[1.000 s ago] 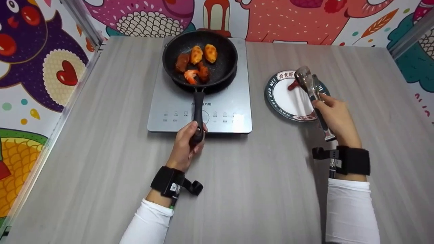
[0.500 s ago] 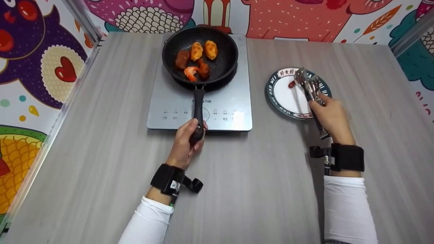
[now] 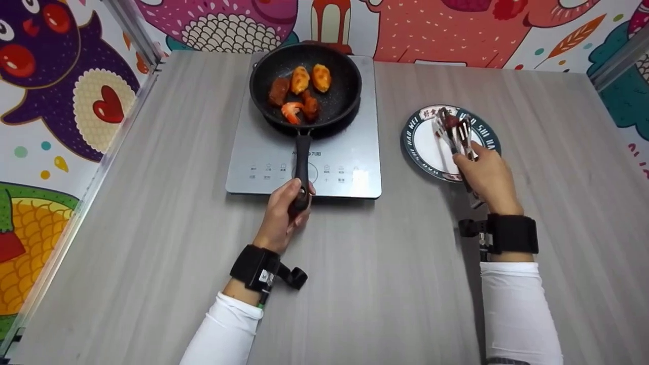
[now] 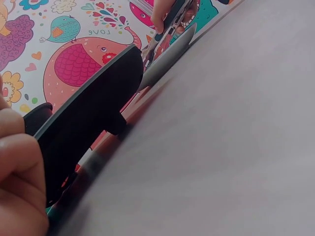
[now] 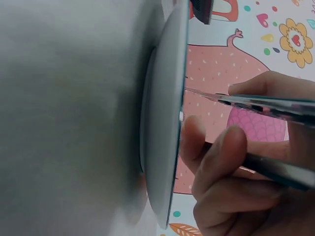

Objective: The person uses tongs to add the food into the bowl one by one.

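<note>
My left hand [image 3: 281, 213] grips the black handle [image 3: 302, 157] of a frying pan [image 3: 338, 101]. In the pan lie two yellow browned pieces [image 3: 321, 78], a brown slab [image 3: 279, 91], an orange-pink shrimp [image 3: 292, 112] and a reddish-brown piece [image 3: 310, 105]. My right hand [image 3: 489, 177] holds metal tongs [image 3: 463, 133] with dark grips over a round plate [image 3: 409, 137]. Their heads stand apart on either side of a dark red food piece [image 3: 451, 120]; whether they touch it I cannot tell. In the right wrist view, thumb and fingers hold the tongs' arms [image 5: 275, 169] apart, and the plate hides their tips.
Beneath the pan is a silver induction cooker [image 3: 243, 152] with printed controls. Both stand on a grey wood-grain table [image 3: 355, 279]. Cartoon-printed walls [image 3: 436, 35] close off the back and the left side, with a metal frame post [image 3: 134, 30] in the left corner.
The tongs have moved left over the plate and spread, their heads coming to either side of the red piece. My left hand keeps its grip, and the pan stays on the cooker.
</note>
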{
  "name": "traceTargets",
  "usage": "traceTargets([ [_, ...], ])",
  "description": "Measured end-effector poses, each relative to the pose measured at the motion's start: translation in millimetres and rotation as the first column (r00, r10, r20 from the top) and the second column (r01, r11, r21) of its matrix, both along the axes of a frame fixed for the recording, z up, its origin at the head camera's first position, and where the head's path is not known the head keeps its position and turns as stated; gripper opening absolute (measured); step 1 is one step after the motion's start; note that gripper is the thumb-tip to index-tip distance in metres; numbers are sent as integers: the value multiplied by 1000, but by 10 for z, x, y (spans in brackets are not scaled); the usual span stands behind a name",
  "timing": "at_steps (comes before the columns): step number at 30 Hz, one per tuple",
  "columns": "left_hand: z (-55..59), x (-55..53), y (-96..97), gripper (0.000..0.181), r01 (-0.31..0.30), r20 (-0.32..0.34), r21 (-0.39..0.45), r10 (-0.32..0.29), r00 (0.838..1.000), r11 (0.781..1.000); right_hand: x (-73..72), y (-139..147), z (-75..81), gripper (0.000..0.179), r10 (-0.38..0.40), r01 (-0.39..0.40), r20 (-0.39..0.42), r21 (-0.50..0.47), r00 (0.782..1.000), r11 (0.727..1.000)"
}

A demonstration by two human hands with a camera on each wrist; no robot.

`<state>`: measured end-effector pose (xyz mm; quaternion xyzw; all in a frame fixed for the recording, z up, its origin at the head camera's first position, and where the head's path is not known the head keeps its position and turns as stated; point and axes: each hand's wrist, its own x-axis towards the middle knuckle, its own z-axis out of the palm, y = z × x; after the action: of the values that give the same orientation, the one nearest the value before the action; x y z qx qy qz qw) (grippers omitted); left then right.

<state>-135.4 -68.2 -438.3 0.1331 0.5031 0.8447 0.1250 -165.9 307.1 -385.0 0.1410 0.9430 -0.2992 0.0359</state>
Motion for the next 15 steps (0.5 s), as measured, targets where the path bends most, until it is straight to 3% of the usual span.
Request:
traceTargets([
  [9, -32, -1, 30, 38, -6, 2, -21, 6, 1000, 1000, -27, -2, -16, 76, 57, -53, -45, 82, 997, 995],
  [15, -9, -5, 8, 39, -12, 3, -25, 12, 1000, 1000, -45, -41, 5, 90, 89, -88, -6, 103, 996, 991],
])
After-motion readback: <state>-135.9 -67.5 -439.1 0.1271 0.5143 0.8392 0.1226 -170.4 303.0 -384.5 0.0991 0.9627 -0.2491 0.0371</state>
